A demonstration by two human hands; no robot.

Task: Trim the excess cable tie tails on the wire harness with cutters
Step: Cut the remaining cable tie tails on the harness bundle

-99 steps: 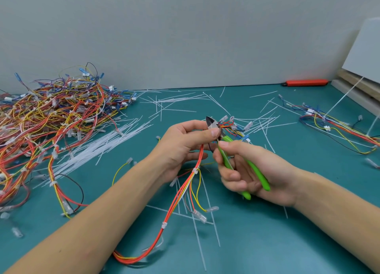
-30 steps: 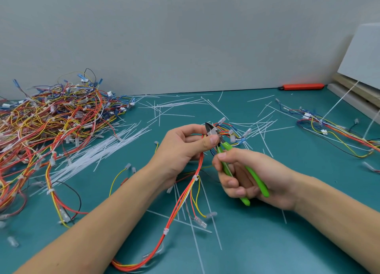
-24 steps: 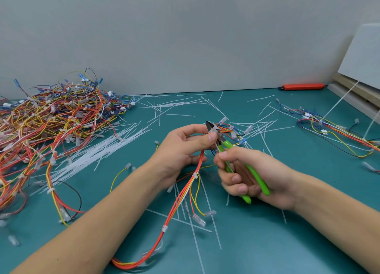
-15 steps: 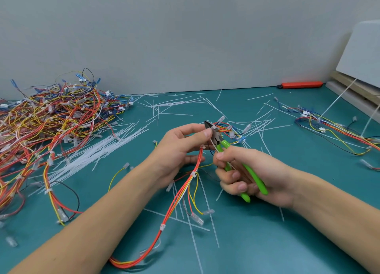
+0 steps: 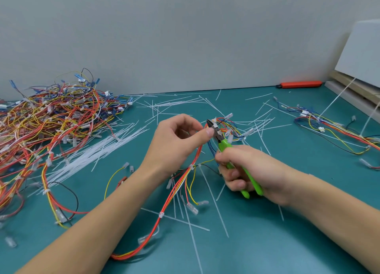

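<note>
**Q:** What are the two hands doing?

**A:** Near the frame's centre, the left hand [image 5: 176,142] pinches the wire harness [image 5: 181,183] between thumb and forefinger, other fingers curled. Just right of it, the right hand [image 5: 248,171] wraps around the two green handles of one pair of cutters [image 5: 228,150]. The dark blades point up-left and meet the harness at the left thumb tip; whether they are closed cannot be told.

**Q:** Where does the harness run?

**A:** From the pinch, its red, orange and yellow wires drop toward the lower centre and loop beside the left forearm. Three white cable ties [image 5: 161,214] show along that run. Its far end, with small clear connectors, fans out behind the cutters.

**Q:** What lies around them?

**A:** Everything sits on a teal table [image 5: 287,243]. At left, a large pile of harnesses [image 5: 51,125], too tangled to count. Beside it, a sheaf of white cable-tie strips [image 5: 92,152], with loose cut tails [image 5: 213,203] scattered across the middle, partly hidden under the hands. At right, one more harness [image 5: 333,129] lies apart. An orange tool [image 5: 298,84] rests against the grey wall, upper right, near a leaning white board [image 5: 364,51].
</note>
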